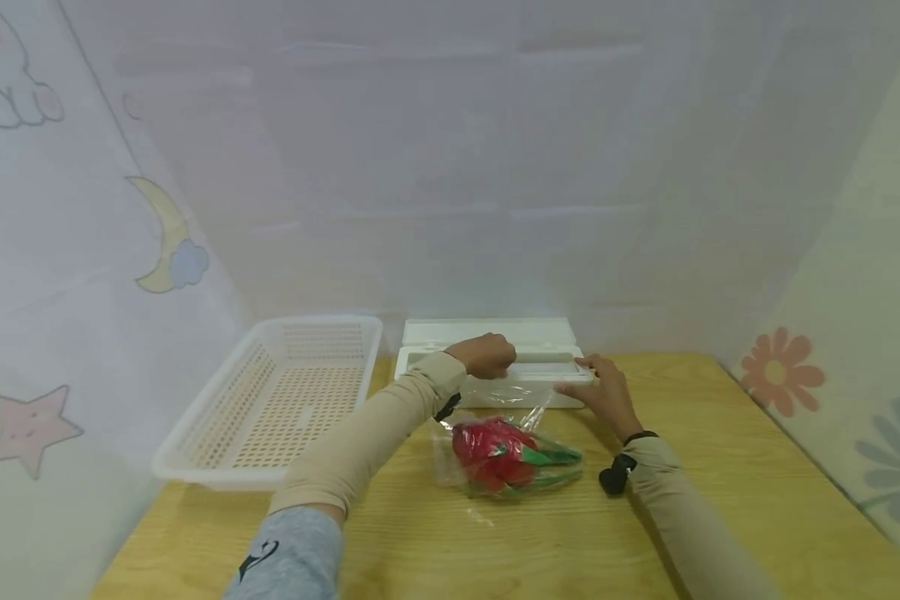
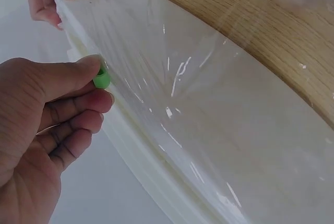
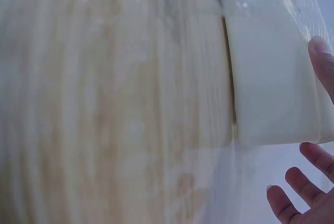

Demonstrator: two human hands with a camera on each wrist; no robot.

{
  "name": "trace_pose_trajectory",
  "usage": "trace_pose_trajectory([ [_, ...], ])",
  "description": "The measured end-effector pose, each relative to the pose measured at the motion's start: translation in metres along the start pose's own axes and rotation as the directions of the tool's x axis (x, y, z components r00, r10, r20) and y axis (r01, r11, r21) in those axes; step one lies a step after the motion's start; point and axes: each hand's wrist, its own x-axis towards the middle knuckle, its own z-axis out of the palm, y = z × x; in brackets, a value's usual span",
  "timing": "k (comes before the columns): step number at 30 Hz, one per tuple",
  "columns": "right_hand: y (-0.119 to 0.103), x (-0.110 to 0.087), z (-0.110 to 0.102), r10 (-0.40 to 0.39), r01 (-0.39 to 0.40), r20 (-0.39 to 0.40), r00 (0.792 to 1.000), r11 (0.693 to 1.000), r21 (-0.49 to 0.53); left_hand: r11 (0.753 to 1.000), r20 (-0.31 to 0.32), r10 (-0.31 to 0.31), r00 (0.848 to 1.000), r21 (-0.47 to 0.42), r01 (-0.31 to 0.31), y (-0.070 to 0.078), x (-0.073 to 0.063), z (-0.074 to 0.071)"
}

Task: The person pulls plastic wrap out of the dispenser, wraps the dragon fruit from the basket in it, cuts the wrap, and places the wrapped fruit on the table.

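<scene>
A white cling film dispenser (image 1: 525, 393) stands at the back of the table with its lid (image 1: 487, 330) raised. My left hand (image 1: 483, 357) is over its front edge, and in the left wrist view thumb and forefinger pinch a small green slider (image 2: 102, 79) there. Clear film (image 2: 172, 93) stretches from that edge down the dispenser's front. My right hand (image 1: 607, 393) holds the dispenser's right end, its thumb (image 3: 322, 59) pressing on the film-covered front. Closer to me lies a red dragon fruit (image 1: 495, 454) with green leafy tips, covered in clear film.
To the left a white plastic basket (image 1: 171, 457) with a perforated bottom stands on the wooden table (image 1: 555, 542). Pale cloth walls (image 1: 450, 167) rise behind the dispenser and along both sides.
</scene>
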Motion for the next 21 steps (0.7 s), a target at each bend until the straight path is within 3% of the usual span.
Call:
trace_pose_trajectory([
  [9, 0.007, 0.001, 0.005, -0.018, 0.018, -0.013, 1.000, 1.000, 0.000, 1.000, -0.009, -0.006, 1.000, -0.011, 0.006, 0.001, -0.009, -0.001],
  [21, 0.002, 0.003, 0.006, -0.040, 0.040, -0.003, 0.999, 0.999, 0.001, 1.000, -0.017, 0.020, 1.000, -0.005, -0.020, -0.013, -0.008, 0.005],
])
